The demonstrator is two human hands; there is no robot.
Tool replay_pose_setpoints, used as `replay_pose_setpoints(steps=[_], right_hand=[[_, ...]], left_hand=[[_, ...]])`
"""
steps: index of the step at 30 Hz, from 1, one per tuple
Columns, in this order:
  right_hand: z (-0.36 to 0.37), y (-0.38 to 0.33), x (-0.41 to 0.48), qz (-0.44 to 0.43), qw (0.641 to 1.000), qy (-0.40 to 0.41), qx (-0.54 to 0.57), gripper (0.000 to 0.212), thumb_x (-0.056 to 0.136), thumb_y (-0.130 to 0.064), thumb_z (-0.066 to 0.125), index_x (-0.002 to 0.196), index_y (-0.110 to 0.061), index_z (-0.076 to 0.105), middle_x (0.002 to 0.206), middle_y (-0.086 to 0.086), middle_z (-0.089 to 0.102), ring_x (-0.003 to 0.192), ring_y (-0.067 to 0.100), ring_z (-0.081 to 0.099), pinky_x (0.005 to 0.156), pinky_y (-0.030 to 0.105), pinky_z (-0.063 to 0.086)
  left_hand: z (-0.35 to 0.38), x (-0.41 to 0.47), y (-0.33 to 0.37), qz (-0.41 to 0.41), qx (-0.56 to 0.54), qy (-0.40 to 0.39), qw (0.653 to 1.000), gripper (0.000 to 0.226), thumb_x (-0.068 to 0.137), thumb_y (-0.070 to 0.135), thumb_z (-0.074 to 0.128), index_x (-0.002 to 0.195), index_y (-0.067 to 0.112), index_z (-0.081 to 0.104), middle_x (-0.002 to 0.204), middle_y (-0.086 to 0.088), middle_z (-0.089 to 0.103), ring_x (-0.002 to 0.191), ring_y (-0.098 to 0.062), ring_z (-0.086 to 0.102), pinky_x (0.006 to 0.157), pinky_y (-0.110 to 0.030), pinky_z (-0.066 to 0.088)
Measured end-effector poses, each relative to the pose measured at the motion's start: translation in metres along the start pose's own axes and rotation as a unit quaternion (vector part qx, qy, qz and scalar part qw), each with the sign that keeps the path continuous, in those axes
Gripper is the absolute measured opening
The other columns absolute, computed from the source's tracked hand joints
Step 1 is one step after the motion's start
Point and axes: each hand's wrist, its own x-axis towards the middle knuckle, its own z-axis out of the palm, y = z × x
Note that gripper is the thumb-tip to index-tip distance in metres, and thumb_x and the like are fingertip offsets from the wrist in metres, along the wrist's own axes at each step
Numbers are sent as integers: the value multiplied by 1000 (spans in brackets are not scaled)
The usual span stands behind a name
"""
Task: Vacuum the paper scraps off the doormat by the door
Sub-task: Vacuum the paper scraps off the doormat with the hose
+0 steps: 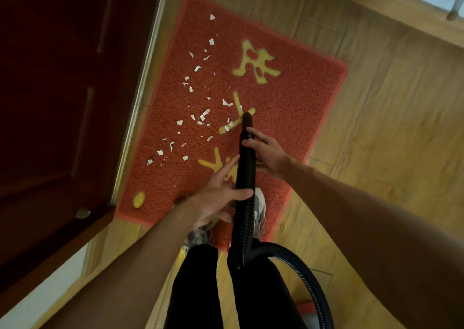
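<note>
Doormat [288, 107]: red, looped pile, yellow characters down its middle, a yellow oval near one corner; lies on the wood-pattern floor [391, 132] with one long edge just beside the door threshold

Door [55, 97]: dark red-brown, panelled, along the mat's threshold edge

Paper scraps [198, 117]: many small white torn pieces, scattered in a band on the half of the mat nearest the door, running most of the mat's length; a few lie on the middle yellow character, near the hose tip

Vacuum hose [244, 203]: black, ribbed, with a smooth black end piece; tip over the mat's middle, at the middle yellow character; whether it touches the pile cannot be told; the hose loops back over the floor behind the legs

Right hand [266, 150]: wrapped around the smooth end piece just behind the tip, fingers closed over it

Left hand [218, 193]: loose, thumb laid against the ribbed hose lower down, index finger stretched out toward the scraps, no full grip

Shoes [258, 210]: grey-white, standing on the mat's near edge; black trousers [195, 291] above
</note>
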Motion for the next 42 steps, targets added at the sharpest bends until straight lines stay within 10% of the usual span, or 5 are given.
replay_pose_setpoints(steps=[13,26,35,42], right_hand=[[46,28,1,-1,1000,5,-31,53,93,-15,62,142,-32,49,120,9,63,98,26,66,88,45,55],[118,52,-7,30,992,-67,-104,55,94,-13,62,144,-30,46,107,8,65,82,15,66,56,24,52],[104,25,3,-8,992,-51,-112,55,94,-11,61,144,-30,46,119,10,63,86,13,66,55,23,52],[62,7,11,-35,996,-2,-76,54,94,-13,61,143,-33,47,114,2,64,88,13,66,62,28,54]], left_hand=[[-35,-23,-31,4,-40,-22,999,88,88,7,69,146,57,28,108,-4,76,102,-28,72,73,-54,59],[-76,-66,-84,0,-126,7,992,98,75,13,73,148,56,24,122,-27,65,111,-44,65,84,-63,54],[-69,-48,-63,31,-117,11,993,97,73,12,72,146,57,27,101,-8,75,103,-38,69,92,-70,47],[-49,-20,-31,24,-61,4,998,87,88,4,67,142,62,31,122,-10,70,104,-33,70,78,-59,56]])
